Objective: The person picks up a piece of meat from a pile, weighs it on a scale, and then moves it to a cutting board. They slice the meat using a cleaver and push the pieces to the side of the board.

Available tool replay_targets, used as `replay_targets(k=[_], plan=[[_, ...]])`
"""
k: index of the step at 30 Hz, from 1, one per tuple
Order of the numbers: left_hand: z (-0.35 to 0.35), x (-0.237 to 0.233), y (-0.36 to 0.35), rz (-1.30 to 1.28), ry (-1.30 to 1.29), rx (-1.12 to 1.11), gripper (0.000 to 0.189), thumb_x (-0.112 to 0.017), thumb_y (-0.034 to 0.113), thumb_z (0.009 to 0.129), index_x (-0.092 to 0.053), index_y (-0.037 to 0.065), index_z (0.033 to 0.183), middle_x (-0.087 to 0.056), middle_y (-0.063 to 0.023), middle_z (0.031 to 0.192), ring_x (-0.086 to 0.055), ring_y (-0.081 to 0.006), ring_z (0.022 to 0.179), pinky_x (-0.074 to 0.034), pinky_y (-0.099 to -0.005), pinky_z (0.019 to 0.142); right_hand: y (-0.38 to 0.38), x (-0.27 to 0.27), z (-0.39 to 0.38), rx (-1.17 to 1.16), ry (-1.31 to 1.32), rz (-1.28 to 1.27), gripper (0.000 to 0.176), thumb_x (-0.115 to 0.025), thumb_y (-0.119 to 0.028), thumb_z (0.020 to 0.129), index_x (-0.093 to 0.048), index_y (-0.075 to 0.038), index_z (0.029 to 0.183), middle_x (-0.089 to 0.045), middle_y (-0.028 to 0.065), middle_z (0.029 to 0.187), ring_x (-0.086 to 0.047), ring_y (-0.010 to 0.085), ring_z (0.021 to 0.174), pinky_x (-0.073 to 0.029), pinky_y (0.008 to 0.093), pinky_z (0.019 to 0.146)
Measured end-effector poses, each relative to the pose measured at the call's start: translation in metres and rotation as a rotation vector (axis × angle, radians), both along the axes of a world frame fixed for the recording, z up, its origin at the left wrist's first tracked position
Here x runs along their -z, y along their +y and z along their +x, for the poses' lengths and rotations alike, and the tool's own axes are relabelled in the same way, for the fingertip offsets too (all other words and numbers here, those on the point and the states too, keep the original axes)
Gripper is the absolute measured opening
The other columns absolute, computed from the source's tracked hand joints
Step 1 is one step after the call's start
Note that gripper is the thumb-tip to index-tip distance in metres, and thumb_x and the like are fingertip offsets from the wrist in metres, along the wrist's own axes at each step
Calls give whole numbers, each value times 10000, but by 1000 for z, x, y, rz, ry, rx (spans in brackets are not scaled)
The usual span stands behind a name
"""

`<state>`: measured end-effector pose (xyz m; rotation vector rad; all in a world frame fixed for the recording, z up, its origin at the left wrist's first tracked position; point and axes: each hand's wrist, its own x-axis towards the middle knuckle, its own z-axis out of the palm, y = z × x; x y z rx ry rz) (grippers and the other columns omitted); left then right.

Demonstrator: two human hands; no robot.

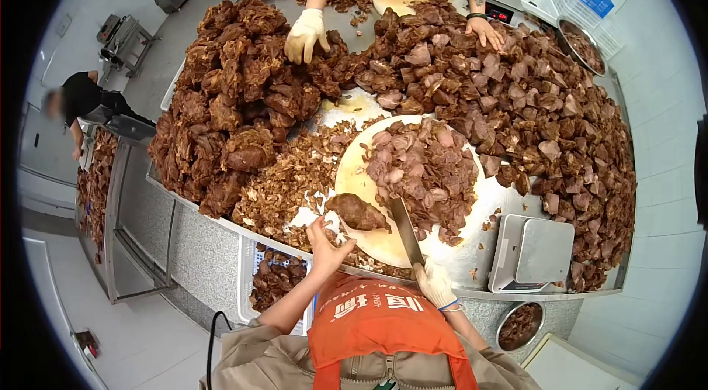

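A round cutting board (349,161) lies on the metal table in front of me. On its left edge rests one large brown piece of cooked meat (359,212), and a heap of sliced meat (424,172) covers its middle and right. My left hand (327,246) is bare, fingers apart, just below the large piece and holding nothing. My right hand (436,284), in a white glove, grips the handle of a cleaver (407,232). The blade points away from me over the board, its tip close to the sliced meat.
A tall pile of whole meat chunks (236,102) stands at left, beside small scraps (284,191). Cut pieces (546,124) cover the right side, near a weighing scale (544,251). Opposite, a co-worker's gloved hand (306,37) and bare hand (484,32) touch the meat. Below is a steel bowl (540,316).
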<state>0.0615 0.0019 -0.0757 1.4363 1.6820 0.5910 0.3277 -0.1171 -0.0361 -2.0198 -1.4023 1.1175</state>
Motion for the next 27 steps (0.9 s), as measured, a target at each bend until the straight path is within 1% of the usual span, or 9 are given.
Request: replay_targets(k=[2,5,8,10,13,16,20,24,27], plan=[[3,-57,33,242,391,395,1041,-855,207,630,-257,124,1477,-205,-280,1464,-211,-389,1410,-246,-531,1142,-2,-2,1,38,11,-31,234,-508,-203,911,-608,5,951,-645,200,711,-651,383,699,-503,437,660],[7,-44,99,217,505,878,1118,-861,195,627,-204,212,1531,-110,-142,1594,-119,-360,1477,-269,-498,1161,2,-1,6,-15,-82,-26,235,-512,-205,910,-611,2,958,-650,199,719,-654,383,699,-505,435,662],[17,-32,129,0,400,1137,1020,-879,227,601,-326,172,1456,-422,-168,1397,-442,-402,1272,-366,-462,1094,7,-11,9,-31,-161,-12,236,-516,-206,911,-609,7,956,-652,207,726,-659,381,694,-505,437,654],[11,-23,120,-30,438,1060,939,-885,248,591,-392,145,1384,-482,-173,1277,-505,-399,1153,-404,-472,1044,9,-18,9,14,-64,-2,227,-533,-203,907,-605,8,950,-643,224,720,-654,392,683,-503,443,637],[1,-7,72,257,247,816,838,-862,250,609,-440,95,1316,-498,-176,1223,-527,-406,1115,-448,-471,977,12,-27,0,29,-37,132,195,-565,-201,912,-592,-11,944,-596,269,676,-622,451,665,-479,502,574],[14,-11,37,117,207,574,806,-848,203,599,-467,66,1296,-482,-163,1240,-518,-382,1141,-458,-463,960,11,-24,-7,-13,35,70,203,-565,-201,918,-592,-18,1001,-603,258,676,-626,440,658,-482,495,562],[13,-6,7,301,220,445,764,-833,158,611,-464,40,1271,-520,-167,1199,-520,-387,1133,-460,-452,946,19,-46,-21,-113,-56,108,226,-582,-208,919,-593,-39,1069,-612,221,648,-622,405,584,-489,479,510],[11,-11,13,2,109,348,779,-823,147,696,-369,48,1322,-507,-239,1205,-507,-425,1156,-452,-464,959,31,-56,-36,-256,-229,13,259,-564,-204,933,-568,-62,1149,-625,197,669,-637,387,611,-504,472,534],[5,0,15,43,82,386,820,-819,135,710,-308,7,1339,-485,-273,1221,-508,-429,1161,-441,-467,972,33,-60,-42,-318,-362,93,284,-582,-209,926,-561,-70,1172,-614,150,628,-628,314,543,-495,418,477]])
